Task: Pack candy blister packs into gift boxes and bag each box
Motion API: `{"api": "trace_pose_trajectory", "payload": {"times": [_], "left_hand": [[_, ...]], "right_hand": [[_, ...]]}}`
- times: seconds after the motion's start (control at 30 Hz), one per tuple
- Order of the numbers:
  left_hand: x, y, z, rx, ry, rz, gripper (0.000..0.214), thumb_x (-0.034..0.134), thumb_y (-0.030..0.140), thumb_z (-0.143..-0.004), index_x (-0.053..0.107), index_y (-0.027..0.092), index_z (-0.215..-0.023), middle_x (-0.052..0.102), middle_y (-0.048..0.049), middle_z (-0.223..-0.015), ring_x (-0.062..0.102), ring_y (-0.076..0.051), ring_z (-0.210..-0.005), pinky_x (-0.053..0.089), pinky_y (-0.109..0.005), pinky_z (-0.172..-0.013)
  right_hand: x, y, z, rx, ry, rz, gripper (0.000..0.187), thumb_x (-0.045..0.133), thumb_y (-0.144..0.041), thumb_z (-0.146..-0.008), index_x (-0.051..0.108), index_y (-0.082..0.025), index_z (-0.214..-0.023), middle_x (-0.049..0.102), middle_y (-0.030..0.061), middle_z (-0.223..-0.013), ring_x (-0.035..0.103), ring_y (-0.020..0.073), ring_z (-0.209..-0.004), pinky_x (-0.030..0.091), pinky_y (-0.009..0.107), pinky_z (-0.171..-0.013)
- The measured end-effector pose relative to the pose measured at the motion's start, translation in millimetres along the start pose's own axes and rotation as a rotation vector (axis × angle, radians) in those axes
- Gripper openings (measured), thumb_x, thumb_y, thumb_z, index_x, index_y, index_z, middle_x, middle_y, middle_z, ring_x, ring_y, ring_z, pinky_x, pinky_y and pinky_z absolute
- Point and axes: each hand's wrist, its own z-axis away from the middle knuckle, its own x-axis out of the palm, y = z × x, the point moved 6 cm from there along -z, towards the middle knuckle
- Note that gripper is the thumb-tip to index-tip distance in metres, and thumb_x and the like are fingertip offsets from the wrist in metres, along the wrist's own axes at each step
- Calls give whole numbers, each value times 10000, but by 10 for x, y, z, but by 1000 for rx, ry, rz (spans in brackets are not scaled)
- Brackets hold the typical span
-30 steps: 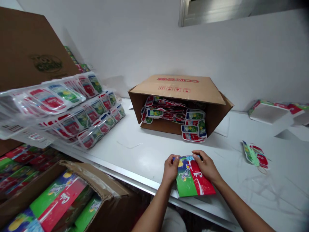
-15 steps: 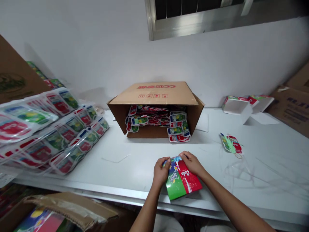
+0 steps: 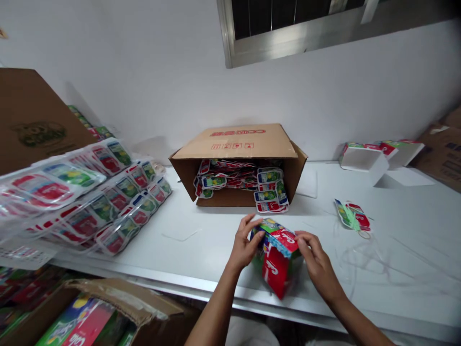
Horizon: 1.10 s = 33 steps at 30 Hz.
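Note:
A small printed box [image 3: 275, 269] with red Cola and green panels is tilted up at the front of the table, partly blurred. My left hand [image 3: 245, 244] grips its left upper edge with bent fingers and thumb. At the opposite edge, my right hand [image 3: 317, 262] holds the box with its fingertips. Just behind stands a cardboard carton [image 3: 236, 144] on its side, its mouth towards me. Inside it lie many drink-shaped packets [image 3: 237, 180], and a stack [image 3: 271, 192] of them stands at its right front corner.
Clear plastic packs of similar packets [image 3: 82, 197] are piled on the left. An opened carton [image 3: 144, 300] with printed boxes sits below the table's front edge. At right lie loose packets with green ties [image 3: 352, 216], thin strands and opened white-sided boxes [image 3: 360, 158].
The box has turned from lying flat to tilted up, showing its top and another side. My right hand has shifted right to the box's edge. The view has swung slightly left.

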Motion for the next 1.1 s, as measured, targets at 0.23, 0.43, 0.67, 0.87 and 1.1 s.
{"api": "trace_pose_trajectory", "payload": {"times": [0.23, 0.43, 0.67, 0.87, 1.1], "left_hand": [[8, -133, 38, -308, -101, 315, 724, 430, 716, -841, 720, 102, -1091, 746, -162, -985, 691, -293, -885, 513, -421, -839], [100, 67, 60, -323, -302, 205, 514, 633, 560, -804, 725, 152, -1102, 729, -44, -763, 643, -191, -681, 478, -257, -624], [128, 63, -84, -383, -386, 221, 541, 603, 594, -814, 729, 142, -1085, 719, -58, -740, 625, -183, -657, 447, -253, -596], [284, 145, -1, -491, -489, 182, 576, 658, 647, -732, 767, 165, -1028, 724, -77, -760, 651, -227, -682, 514, -320, -641], [242, 74, -48, -521, -342, 205, 554, 745, 657, -626, 787, 220, -963, 739, -89, -839, 670, -278, -812, 543, -378, -745]], "right_hand": [[329, -2, 588, -220, -267, 170, 222, 502, -327, -923, 590, -258, -1114, 598, 65, -1170, 592, 202, -1063, 502, 311, -905], [209, 16, 139, -166, -399, 193, 261, 485, -418, -920, 681, -252, -873, 689, 23, -854, 640, 205, -807, 508, 296, -741], [-548, 244, -1566, -180, -277, 329, 264, 636, -485, -781, 745, -254, -843, 732, 30, -922, 647, 245, -903, 489, 341, -860], [-849, 765, -2821, 2, 105, 393, 254, 629, -348, -793, 728, -174, -950, 654, 150, -1160, 493, 342, -1197, 310, 487, -1042], [-926, 1174, -3154, 113, 295, 158, 192, 643, -303, -879, 667, -149, -989, 637, 105, -1150, 555, 254, -1128, 413, 479, -993]]}}
